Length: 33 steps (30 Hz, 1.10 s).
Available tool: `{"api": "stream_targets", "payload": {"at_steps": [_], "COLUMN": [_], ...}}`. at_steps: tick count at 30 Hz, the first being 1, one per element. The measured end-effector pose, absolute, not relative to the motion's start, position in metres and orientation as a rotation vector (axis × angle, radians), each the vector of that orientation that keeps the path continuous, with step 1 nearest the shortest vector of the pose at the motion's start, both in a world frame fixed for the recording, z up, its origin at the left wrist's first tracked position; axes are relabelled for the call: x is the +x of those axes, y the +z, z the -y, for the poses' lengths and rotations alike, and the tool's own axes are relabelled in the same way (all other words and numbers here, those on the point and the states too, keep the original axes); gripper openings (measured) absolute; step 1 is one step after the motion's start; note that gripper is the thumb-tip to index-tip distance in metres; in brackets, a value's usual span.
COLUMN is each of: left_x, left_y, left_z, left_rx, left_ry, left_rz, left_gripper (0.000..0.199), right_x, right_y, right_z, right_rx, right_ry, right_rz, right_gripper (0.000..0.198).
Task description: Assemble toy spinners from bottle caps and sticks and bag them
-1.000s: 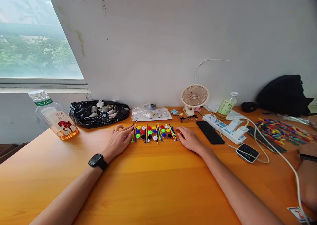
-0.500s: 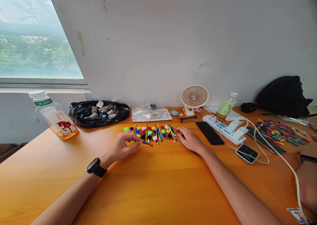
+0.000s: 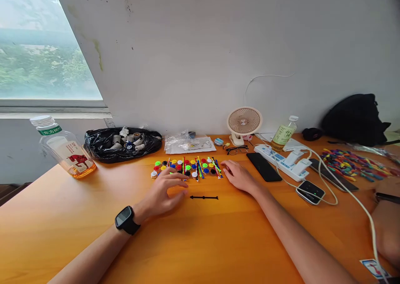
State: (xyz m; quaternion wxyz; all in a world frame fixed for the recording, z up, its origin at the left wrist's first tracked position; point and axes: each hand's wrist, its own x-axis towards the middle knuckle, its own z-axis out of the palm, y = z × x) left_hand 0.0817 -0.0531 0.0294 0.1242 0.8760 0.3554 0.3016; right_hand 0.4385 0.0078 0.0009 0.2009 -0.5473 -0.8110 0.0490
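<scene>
Left hand (image 3: 165,196) low over the surface (image 3: 200,242), fingers loosely spread and slightly blurred, nothing gripped, fingertips just short of the black stick (image 3: 203,198). Stick lying flat and alone, crosswise, apart from the colourful pile (image 3: 187,168) just behind it: set out by itself, probably so it can be told from the rest. Right hand (image 3: 238,175) resting palm down at the right end of that pile, fingers relaxed and open, holding nothing, seemingly steadying or fencing in the small caps and sticks. Smartwatch (image 3: 126,220) on the left wrist.

Behind the pile, against the wall: clear plastic packet on paper (image 3: 190,143), black bag (image 3: 121,143) of small white pieces to its left, bottle of amber drink (image 3: 64,150) further left near the window. Right of the pile: glasses (image 3: 236,150), small fan (image 3: 244,123), another bottle (image 3: 283,135), dark phone (image 3: 265,166), power strip (image 3: 283,162) with cables trailing across the surface, second heap of coloured pieces (image 3: 353,164), black backpack (image 3: 356,119). Another person's hand at the far right edge. Nothing between left hand and stick; cables and phone crowding only the right side.
</scene>
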Motion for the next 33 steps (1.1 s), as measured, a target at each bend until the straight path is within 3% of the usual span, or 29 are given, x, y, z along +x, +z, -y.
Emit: {"api": "stream_targets", "payload": {"at_steps": [4,8,19,33], "left_x": [0.052,0.027,0.038,0.038], "left_y": [0.015,-0.001,-0.004,-0.003], "left_z": [0.024,0.007,0.006,0.005], "left_rx": [2.485,2.509,2.509,2.446], "left_ry": [1.133,0.886,0.639,0.775], "left_rz": [-1.470,-1.701,-1.717,-1.769], "left_gripper": [0.031,0.047,0.056,0.051], "right_x": [0.438,0.437,0.439,0.433], "right_y": [0.002,0.002,-0.001,0.032], "right_z": [-0.007,-0.007,-0.008,0.003], "right_rx": [-1.541,-1.543,-1.515,-1.301], "right_ry": [0.134,0.127,0.106,0.023], "right_rz": [2.283,2.291,2.309,2.039], "right_gripper": [0.027,0.027,0.028,0.027]}}
